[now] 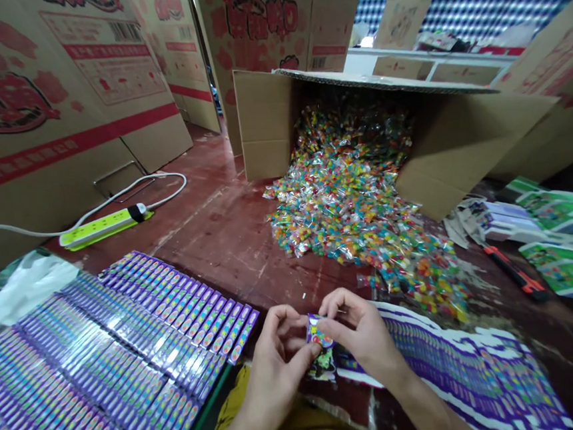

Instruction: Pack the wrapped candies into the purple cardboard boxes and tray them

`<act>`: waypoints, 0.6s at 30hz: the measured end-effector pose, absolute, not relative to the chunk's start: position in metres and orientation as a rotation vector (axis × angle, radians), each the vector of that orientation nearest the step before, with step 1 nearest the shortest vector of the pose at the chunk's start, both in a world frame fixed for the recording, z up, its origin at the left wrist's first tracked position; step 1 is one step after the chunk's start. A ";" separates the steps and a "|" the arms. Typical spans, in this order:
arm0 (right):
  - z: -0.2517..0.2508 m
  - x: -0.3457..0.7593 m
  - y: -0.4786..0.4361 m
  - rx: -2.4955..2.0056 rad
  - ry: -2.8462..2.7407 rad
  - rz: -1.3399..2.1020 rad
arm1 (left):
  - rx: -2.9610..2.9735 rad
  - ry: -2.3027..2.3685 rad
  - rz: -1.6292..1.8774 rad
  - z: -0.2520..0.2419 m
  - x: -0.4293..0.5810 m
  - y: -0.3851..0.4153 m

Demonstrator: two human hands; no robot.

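My left hand (275,356) and my right hand (358,332) meet low in the middle, both pinched on one small purple box (315,333) with colourful print. A clear packet of small toys (324,364) hangs below the box between my fingers. Rows of closed purple boxes (103,365) lie packed side by side at my left. A fanned strip of flat purple box blanks (471,373) lies under and right of my right wrist.
An overturned cardboard carton (466,146) spills a heap of colourful toy packets (357,215) over the red-brown floor (218,234). A yellow-green power strip (104,226) with white cable lies at left. Green boxes (560,244) and an orange cutter (515,275) lie right. Tall cartons stand behind.
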State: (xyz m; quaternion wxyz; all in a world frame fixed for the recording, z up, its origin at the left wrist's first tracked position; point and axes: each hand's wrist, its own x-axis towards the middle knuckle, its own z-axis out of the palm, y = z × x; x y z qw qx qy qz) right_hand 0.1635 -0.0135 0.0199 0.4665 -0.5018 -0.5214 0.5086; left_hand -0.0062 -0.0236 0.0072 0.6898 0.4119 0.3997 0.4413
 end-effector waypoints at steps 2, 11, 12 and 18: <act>0.024 0.165 -0.010 -1.304 -1.263 1.340 | 1.009 0.943 0.986 0.007 -0.008 -0.025; 0.025 0.171 0.003 -1.289 -1.256 1.500 | 1.183 0.980 0.934 0.006 -0.012 -0.028; 0.024 0.170 0.001 -1.311 -1.270 1.476 | 1.188 0.978 0.929 0.007 -0.013 -0.028; 0.025 0.164 -0.019 -1.308 -1.504 1.037 | 1.134 0.974 0.893 0.009 -0.018 -0.029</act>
